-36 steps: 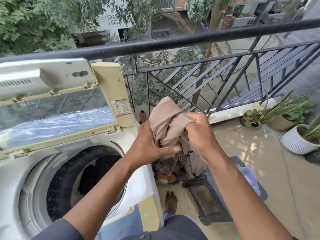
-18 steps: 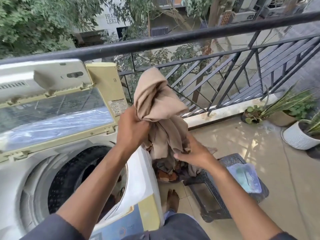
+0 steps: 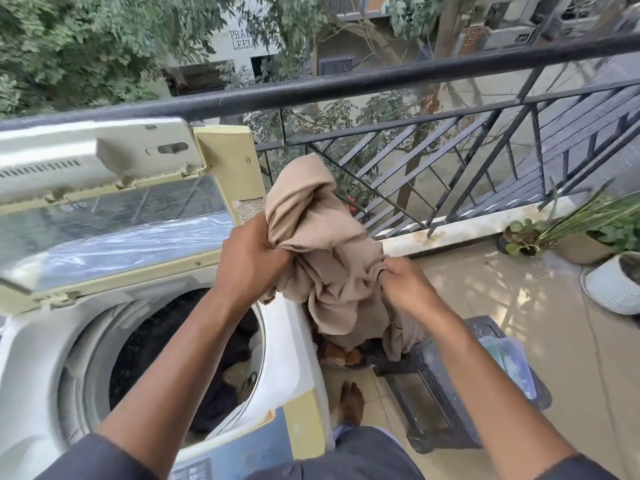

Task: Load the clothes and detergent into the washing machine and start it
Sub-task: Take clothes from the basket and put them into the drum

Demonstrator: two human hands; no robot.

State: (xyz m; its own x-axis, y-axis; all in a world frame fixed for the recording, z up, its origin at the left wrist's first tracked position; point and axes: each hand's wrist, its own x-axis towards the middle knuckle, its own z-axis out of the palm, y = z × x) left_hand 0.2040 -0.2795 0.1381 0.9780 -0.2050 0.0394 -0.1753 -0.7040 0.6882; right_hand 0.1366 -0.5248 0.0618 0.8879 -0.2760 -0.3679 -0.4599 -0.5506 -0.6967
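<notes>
The bunched beige cloth garment (image 3: 323,258) hangs in the air just right of the open drum of the white top-loading washing machine (image 3: 162,344), the left hand (image 3: 251,259) clenching its upper folds in curled fingers and the right hand (image 3: 403,284) pinching a lower fold. To load it well, I judge both hands should carry it leftward over the drum and gather the trailing tail before letting go. Compared with half a second ago, the right hand has climbed from the low hem to a higher fold.

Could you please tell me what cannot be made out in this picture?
- Head view: the dark drum's contents, shadowed and behind the left forearm.
- Head view: clothes pile on the floor, covered by the beige cloth garment.
- Head view: blue control panel, cut by the bottom edge.
</notes>
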